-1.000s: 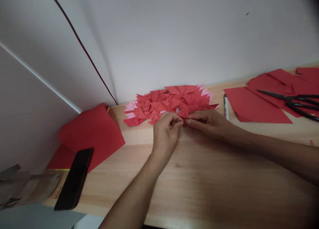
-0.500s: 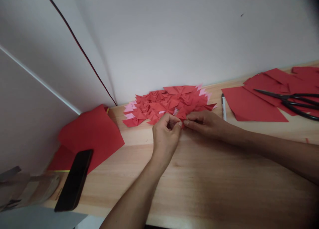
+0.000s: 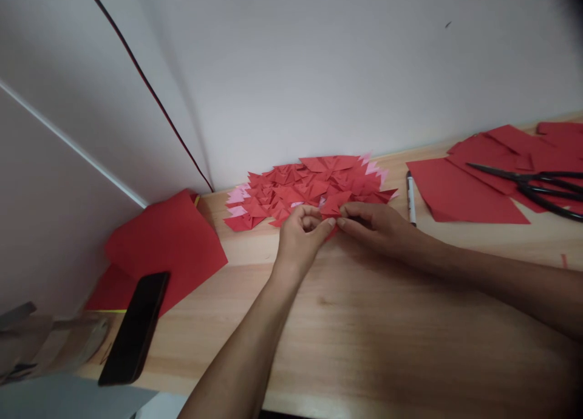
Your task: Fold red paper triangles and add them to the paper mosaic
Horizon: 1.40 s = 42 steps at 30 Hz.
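Between the fingertips of both hands is a small piece of folded red paper [image 3: 331,212], held low over the wooden table. My left hand [image 3: 304,232] pinches its left side, thumb stretched along the near edge. From the right, my right hand [image 3: 374,221] grips it between thumb and forefinger. Parts of the paper are hidden by the fingers. Just beyond the hands lies a heap of folded red paper pieces [image 3: 291,191], with pink zigzag edges showing at both ends.
Red paper sheets [image 3: 473,191] lie at the right under black scissors [image 3: 523,179], beside a white marker [image 3: 411,198]. At the left a black phone [image 3: 135,328] overlaps a large red sheet [image 3: 168,243]. A wall [image 3: 319,67] rises behind the table [image 3: 364,340].
The left thumb has moved slightly right along the paper's near edge, to the right fingertips. More of the folded paper shows between the hands.
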Tool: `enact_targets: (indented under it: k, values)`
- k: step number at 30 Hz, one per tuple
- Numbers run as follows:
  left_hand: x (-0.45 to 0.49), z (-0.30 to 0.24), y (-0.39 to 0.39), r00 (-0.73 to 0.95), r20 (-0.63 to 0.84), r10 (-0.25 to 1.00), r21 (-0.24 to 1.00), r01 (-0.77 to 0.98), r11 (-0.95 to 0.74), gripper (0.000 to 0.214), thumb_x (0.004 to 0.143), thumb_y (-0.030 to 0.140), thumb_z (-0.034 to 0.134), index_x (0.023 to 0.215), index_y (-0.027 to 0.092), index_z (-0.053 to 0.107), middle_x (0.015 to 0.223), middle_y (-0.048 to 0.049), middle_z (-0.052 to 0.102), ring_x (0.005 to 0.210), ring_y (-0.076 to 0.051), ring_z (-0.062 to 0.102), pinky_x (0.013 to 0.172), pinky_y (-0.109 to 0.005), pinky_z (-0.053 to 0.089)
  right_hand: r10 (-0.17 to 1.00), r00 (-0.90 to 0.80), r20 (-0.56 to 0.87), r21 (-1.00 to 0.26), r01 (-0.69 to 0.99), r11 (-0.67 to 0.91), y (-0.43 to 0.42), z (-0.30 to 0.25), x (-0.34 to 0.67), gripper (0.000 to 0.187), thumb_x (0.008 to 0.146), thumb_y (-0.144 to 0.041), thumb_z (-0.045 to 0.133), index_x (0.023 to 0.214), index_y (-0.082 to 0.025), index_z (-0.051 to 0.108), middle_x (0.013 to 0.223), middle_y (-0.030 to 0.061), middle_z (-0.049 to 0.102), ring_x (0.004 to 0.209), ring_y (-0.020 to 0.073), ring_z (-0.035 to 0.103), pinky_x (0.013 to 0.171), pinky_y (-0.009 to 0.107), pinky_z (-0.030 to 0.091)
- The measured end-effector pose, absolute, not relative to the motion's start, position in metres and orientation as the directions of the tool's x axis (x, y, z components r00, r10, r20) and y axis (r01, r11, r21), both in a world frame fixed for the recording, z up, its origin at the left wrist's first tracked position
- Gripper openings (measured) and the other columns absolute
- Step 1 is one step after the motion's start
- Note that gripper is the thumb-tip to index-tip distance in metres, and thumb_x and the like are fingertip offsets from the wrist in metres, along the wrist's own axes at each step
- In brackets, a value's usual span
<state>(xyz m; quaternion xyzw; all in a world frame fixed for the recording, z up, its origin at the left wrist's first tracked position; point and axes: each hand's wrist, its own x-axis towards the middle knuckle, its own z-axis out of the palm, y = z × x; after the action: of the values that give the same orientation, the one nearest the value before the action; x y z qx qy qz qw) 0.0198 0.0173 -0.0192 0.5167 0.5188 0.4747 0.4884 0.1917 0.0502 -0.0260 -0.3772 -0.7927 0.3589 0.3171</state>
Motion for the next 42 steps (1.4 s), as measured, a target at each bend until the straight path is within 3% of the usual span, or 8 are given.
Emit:
enact_targets:
  k: [4,14,19,24,29,34,42]
  values:
    - [0.016,-0.024,0.019,0.142,-0.014,0.990,0.993,0.120,-0.003,0.028,0.082,0.036,0.063,0.068,0.018,0.048,0.059,0.0036,0.049,0.053,-0.008,0.042,0.052,-0.023,0.028,0.791,-0.542,0.282,-0.756,0.383,0.531,0.050,-0.023,0.192,0.029,0.091,-0.032,0.047,0.065,-0.023,0.038,0.062,-0.0033,0.043,0.057,0.0133,0.041,0.054,0.028,0.030]
    - [0.019,-0.022,0.016,0.056,-0.030,0.998,0.997,0.074,0.026,0.027,0.081,0.033,0.063,0.063,0.018,0.049,0.052,0.0032,0.052,0.047,-0.007,0.044,0.048,-0.022,0.030,0.838,-0.514,0.182,-0.848,0.349,0.399,0.055,-0.027,0.194,0.025,0.091,-0.037,0.050,0.073,-0.020,0.054,0.067,-0.0023,0.051,0.061,0.0137,0.046,0.054,0.027,0.033]
    - [0.017,-0.018,0.015,0.064,-0.117,0.991,0.991,-0.056,0.121,0.027,0.077,0.034,0.069,0.065,0.016,0.054,0.058,-0.0023,0.064,0.047,-0.008,0.052,0.047,-0.020,0.036,0.843,-0.504,0.191,-0.902,0.248,0.352,0.055,-0.025,0.193,0.018,0.090,-0.037,0.052,0.082,-0.021,0.058,0.079,0.0017,0.063,0.074,0.0183,0.058,0.067,0.031,0.044]
    - [0.016,-0.013,0.016,0.110,-0.201,0.973,0.945,-0.241,0.222,0.025,0.072,0.029,0.073,0.065,0.014,0.054,0.059,-0.0027,0.065,0.048,-0.008,0.054,0.048,-0.019,0.038,0.829,-0.499,0.253,-0.947,0.046,0.317,0.053,-0.027,0.193,0.015,0.089,-0.038,0.059,0.095,-0.024,0.055,0.087,0.0021,0.065,0.083,0.0198,0.063,0.075,0.034,0.050]
    - [0.015,-0.010,0.016,0.146,-0.278,0.950,0.899,-0.310,0.310,0.021,0.073,0.026,0.072,0.067,0.013,0.057,0.060,-0.0032,0.065,0.047,-0.008,0.055,0.046,-0.019,0.036,0.817,-0.472,0.331,-0.911,0.067,0.407,0.050,-0.027,0.195,0.015,0.091,-0.034,0.060,0.105,-0.027,0.059,0.098,0.0026,0.066,0.091,0.0190,0.062,0.080,0.033,0.049]
    - [0.017,-0.007,0.014,0.151,-0.283,0.947,0.892,-0.321,0.318,0.018,0.074,0.026,0.071,0.070,0.012,0.060,0.061,-0.0042,0.067,0.047,-0.008,0.056,0.045,-0.019,0.037,0.806,-0.491,0.330,-0.889,0.126,0.440,0.050,-0.027,0.195,0.011,0.092,-0.034,0.059,0.094,-0.025,0.063,0.091,0.0032,0.066,0.084,0.0188,0.062,0.075,0.033,0.049]
    - [0.021,-0.011,0.013,0.136,-0.142,0.981,0.954,-0.245,0.172,0.018,0.077,0.028,0.070,0.072,0.012,0.063,0.069,-0.0073,0.071,0.055,-0.012,0.064,0.053,-0.021,0.047,0.863,-0.415,0.289,-0.913,0.152,0.379,0.050,-0.021,0.194,0.014,0.088,-0.039,0.062,0.084,-0.026,0.061,0.081,0.0019,0.063,0.076,0.0194,0.058,0.068,0.034,0.046]
